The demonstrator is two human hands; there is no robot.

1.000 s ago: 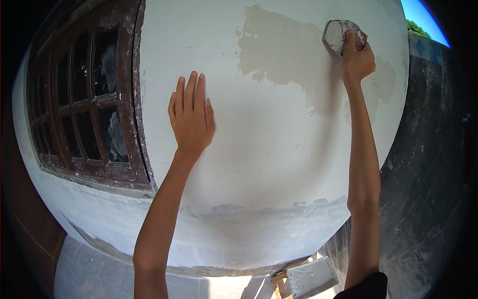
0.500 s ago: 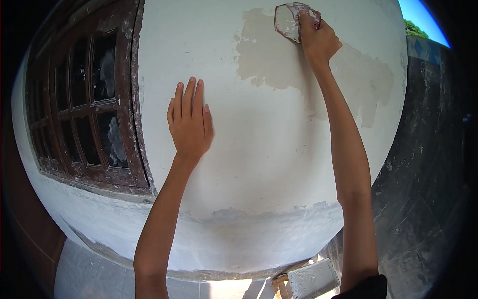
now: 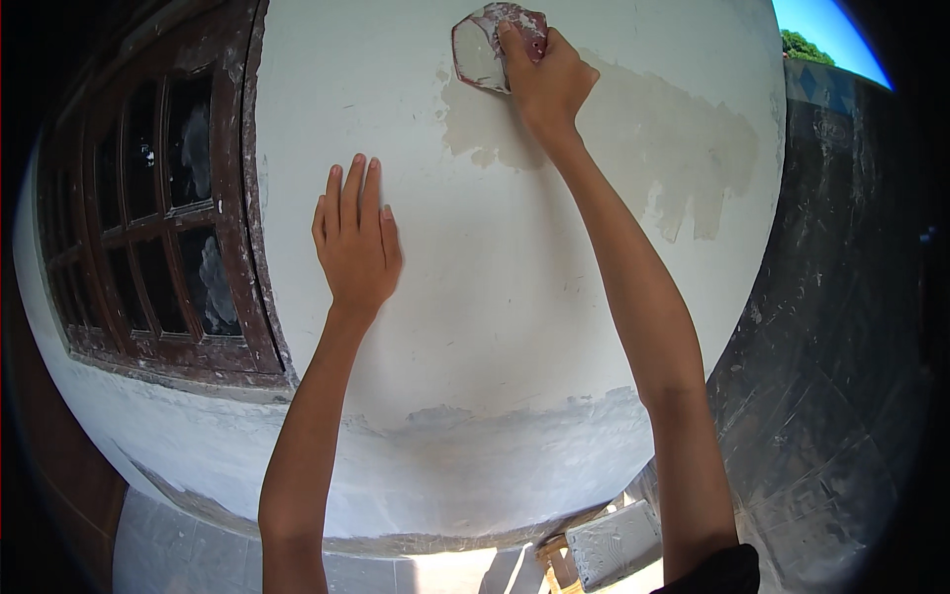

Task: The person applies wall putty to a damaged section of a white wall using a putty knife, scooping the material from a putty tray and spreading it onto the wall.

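Observation:
My right hand (image 3: 554, 89) grips a reddish, putty-smeared spreader (image 3: 478, 51) with a wide blade, up against the white wall (image 3: 465, 287). The blade lies at the upper left edge of a beige-grey patch of putty (image 3: 683, 134), which runs off to the right with ragged edges. Part of that patch is hidden by my right hand and forearm. My left hand (image 3: 358, 259) rests on the wall lower down and to the left, palm toward it, fingers stretched upward and holding nothing.
A brown wooden window (image 3: 163, 208) with dark panes and a worn frame borders the wall at left. Low at right, a putty-smeared grey board (image 3: 614, 543) sits beside some wooden pieces (image 3: 554, 562). A dark tiled surface (image 3: 821, 346) stretches along the right.
My right hand has moved left with the spreader, to the left end of the putty patch. My left hand stays at its place on the wall; the whole view has shifted slightly.

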